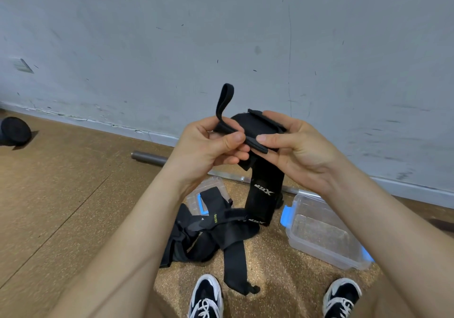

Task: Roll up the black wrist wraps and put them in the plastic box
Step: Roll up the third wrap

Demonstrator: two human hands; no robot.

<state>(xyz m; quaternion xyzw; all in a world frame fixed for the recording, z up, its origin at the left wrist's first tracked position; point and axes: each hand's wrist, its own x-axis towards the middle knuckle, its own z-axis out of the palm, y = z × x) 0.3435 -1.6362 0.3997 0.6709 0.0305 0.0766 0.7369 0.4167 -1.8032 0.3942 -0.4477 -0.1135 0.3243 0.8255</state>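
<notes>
Black wrist wrap (pixel 261 196) hung pinched in my left hand (pixel 211 143) and right hand (pixel 297 146), roll barely begun, so I judged tight winding next, then the plastic box (pixel 326 256).

Even, soft daylight; faint shadows on floor (pixel 61 195); sharp centre, wide-angle bending at edges.
</notes>
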